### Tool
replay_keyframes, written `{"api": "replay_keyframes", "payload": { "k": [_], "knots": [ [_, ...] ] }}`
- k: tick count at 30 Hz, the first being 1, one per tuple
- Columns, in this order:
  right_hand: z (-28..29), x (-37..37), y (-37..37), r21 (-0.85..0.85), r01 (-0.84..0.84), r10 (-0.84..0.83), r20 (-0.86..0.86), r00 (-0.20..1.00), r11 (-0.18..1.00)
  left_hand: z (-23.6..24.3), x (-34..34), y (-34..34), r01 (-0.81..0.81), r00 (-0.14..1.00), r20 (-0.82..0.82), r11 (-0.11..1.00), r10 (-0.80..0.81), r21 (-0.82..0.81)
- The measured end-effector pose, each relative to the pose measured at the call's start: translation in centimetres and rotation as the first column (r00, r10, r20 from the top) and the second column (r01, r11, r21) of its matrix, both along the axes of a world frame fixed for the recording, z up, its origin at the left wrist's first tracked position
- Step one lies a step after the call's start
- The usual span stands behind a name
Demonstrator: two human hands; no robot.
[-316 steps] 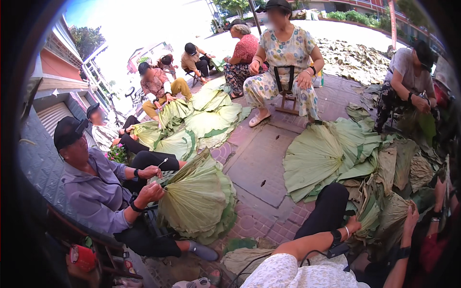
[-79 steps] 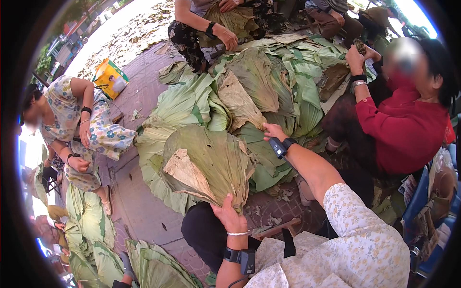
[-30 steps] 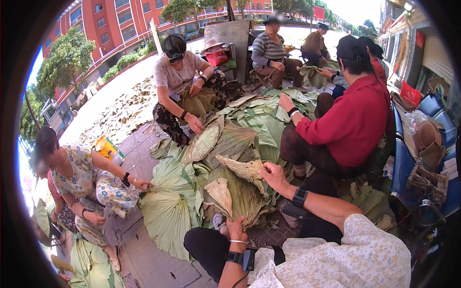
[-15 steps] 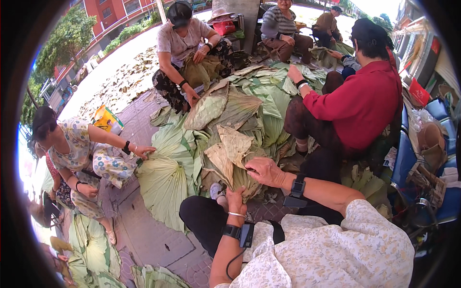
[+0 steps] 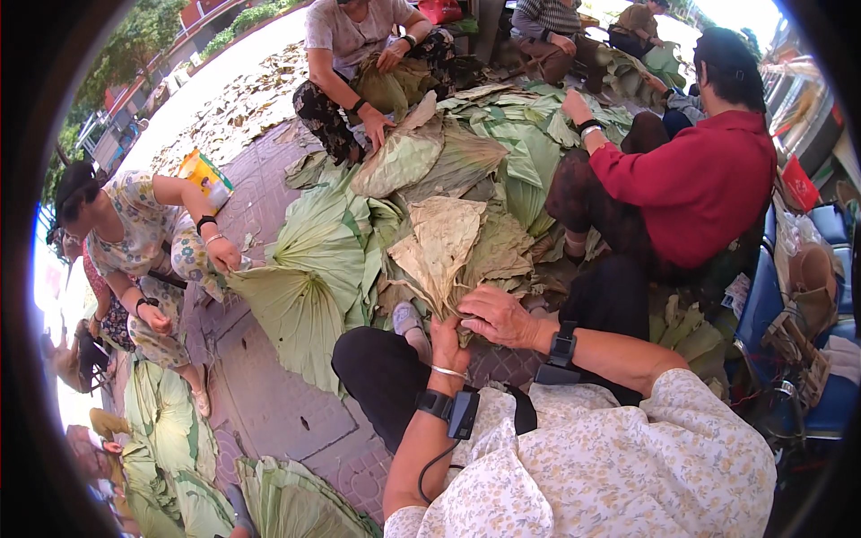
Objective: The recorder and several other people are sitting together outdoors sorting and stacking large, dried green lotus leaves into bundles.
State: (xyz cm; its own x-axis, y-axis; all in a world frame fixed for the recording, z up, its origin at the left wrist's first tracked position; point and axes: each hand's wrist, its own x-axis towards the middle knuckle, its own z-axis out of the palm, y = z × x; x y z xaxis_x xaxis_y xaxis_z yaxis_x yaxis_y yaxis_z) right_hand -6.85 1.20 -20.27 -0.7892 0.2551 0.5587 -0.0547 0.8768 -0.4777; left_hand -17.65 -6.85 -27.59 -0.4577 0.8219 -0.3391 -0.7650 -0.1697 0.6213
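Note:
My left hand (image 5: 446,342) is closed around the gathered narrow base of several dry, tan lotus leaves (image 5: 441,235), which fan out upward and away from me. Right beside it, my right hand (image 5: 499,316) has its fingers curled over the same leaf base, thumb side toward the left hand. My fingers partly hide the gathered ends. Beyond the held leaves lies a broad heap of lotus leaves (image 5: 453,161), some dull brown, others pale green.
Across the heap a person (image 5: 368,54) handles leaves; another in a red top (image 5: 691,188) sits at the right. On the left, someone in a floral outfit (image 5: 148,215) grips a large green leaf (image 5: 296,300). Blue chairs (image 5: 758,300) stand at the right edge.
My right hand has come down from the leaf's edge to beside my left hand. The person at the left has drawn a green leaf's edge toward themselves. The view has shifted slightly.

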Motion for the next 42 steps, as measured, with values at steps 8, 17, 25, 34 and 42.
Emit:
{"api": "replay_keyframes", "payload": {
  "k": [8,17,25,34,42],
  "knots": [
    [0.3,0.4,0.0,0.058,-0.026,0.027,-0.008,1.000,0.998,0.8,0.4,0.7,-0.019,0.999,0.030,0.999,0.018,0.040],
    [0.9,0.1,-0.9,0.037,0.000,-0.004,0.087,0.996,0.999,-2.2,-0.7,0.3,-0.060,0.988,0.143,0.996,0.050,0.062],
    [1.2,0.2,-1.5,0.088,0.037,-0.048,0.132,0.990,0.995,1.0,0.2,0.7,-0.198,0.980,0.015,0.980,0.198,0.028],
    [1.7,1.2,-1.0,-0.101,0.041,-0.025,0.151,0.988,0.994,4.8,0.8,-0.2,0.018,0.975,-0.221,0.990,0.013,0.137],
    [1.7,2.2,-1.6,-0.216,-0.021,0.077,0.255,0.964,0.976,1.2,0.1,0.2,-0.104,0.943,-0.326,0.989,0.066,-0.102]
  ]
}}
